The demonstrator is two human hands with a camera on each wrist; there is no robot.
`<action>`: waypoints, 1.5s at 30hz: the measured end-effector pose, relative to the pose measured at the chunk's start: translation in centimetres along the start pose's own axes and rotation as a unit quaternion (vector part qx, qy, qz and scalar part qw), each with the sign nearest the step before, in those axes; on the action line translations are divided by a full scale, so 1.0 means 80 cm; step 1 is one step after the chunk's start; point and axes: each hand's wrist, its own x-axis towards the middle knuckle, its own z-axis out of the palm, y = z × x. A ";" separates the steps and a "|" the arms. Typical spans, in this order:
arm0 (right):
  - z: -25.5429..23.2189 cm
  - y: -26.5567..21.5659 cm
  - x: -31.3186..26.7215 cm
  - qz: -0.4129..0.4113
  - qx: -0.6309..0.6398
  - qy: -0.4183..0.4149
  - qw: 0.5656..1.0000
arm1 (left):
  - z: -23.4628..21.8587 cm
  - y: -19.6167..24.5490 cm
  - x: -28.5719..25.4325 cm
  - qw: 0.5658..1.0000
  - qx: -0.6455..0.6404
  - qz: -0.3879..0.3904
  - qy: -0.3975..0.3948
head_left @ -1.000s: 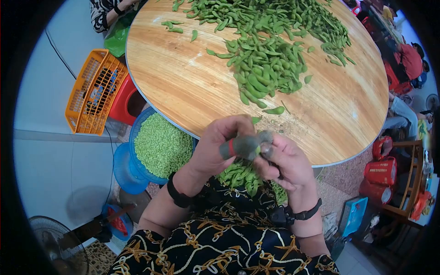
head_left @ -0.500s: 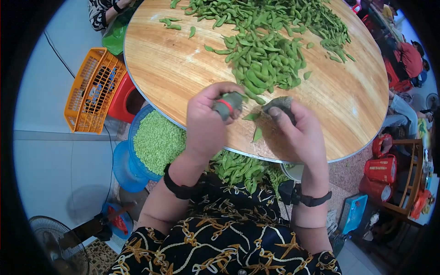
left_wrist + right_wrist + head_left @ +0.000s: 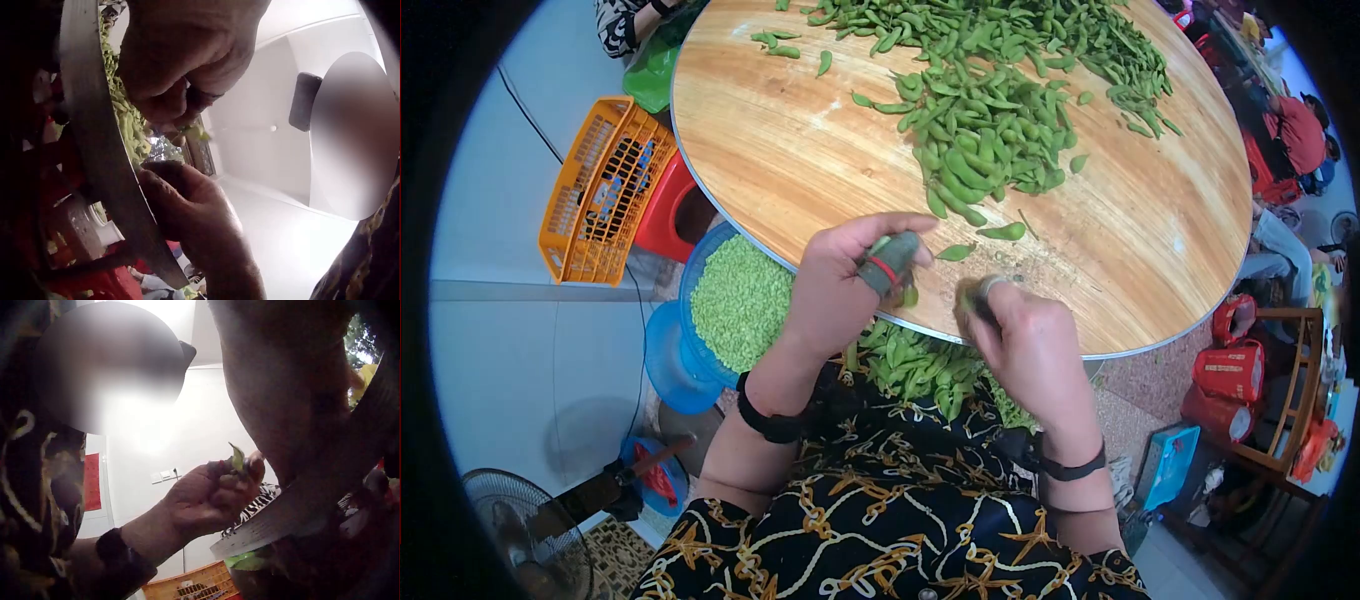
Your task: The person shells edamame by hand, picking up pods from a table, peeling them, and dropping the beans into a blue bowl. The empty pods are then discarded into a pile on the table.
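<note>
My left hand (image 3: 825, 270) is raised above the table's near edge, its thumb in a grey-green cover with a red band. Its fingers pinch a green soybean pod (image 3: 237, 456), and part of the pod shows below the thumb in the head view. My right hand (image 3: 1035, 335) is a little apart on the right, its fingers curled in and blurred, one tip dark-covered. I cannot tell whether a pod is between them. Two loose pods, a flat one (image 3: 956, 252) and a plump one (image 3: 1002, 232), lie just beyond the hands on the round wooden table (image 3: 800, 150).
A big heap of pods (image 3: 990, 140) spreads over the far table. A blue basket of shelled beans (image 3: 740, 305) stands at the left, near an orange crate (image 3: 605, 200) and a red stool (image 3: 668, 220). More pods (image 3: 925, 365) lie below the near edge, over my lap.
From together, my hands parted over the table; the right has since come back down and curled its fingers, and the left has lowered slightly. One pod seen between them half a second ago no longer shows there.
</note>
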 end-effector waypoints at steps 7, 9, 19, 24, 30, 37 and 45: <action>-0.001 0.003 0.034 -0.033 0.140 -0.022 0.989 | 0.001 -0.001 0.006 0.997 0.004 0.012 0.071; 0.018 0.008 0.043 -0.072 0.016 0.047 0.996 | 0.001 -0.003 0.008 0.997 0.005 0.002 0.074; 0.002 0.004 0.014 0.104 0.480 0.031 0.870 | 0.028 -0.027 0.002 0.981 -0.183 -0.020 -0.066; -0.019 -0.002 0.009 0.152 0.602 -0.107 0.777 | 0.028 -0.027 0.002 0.972 -0.232 -0.034 -0.024; -0.017 0.012 0.001 0.131 0.655 -0.182 0.721 | 0.036 -0.020 0.001 0.998 -0.060 0.012 0.020; 0.000 0.013 0.004 0.091 0.569 -0.094 0.812 | 0.042 -0.027 0.008 0.996 -0.018 0.086 -0.012; -0.015 0.013 -0.003 0.208 0.792 -0.225 0.528 | 0.030 -0.030 0.013 0.933 -0.308 -0.043 -0.181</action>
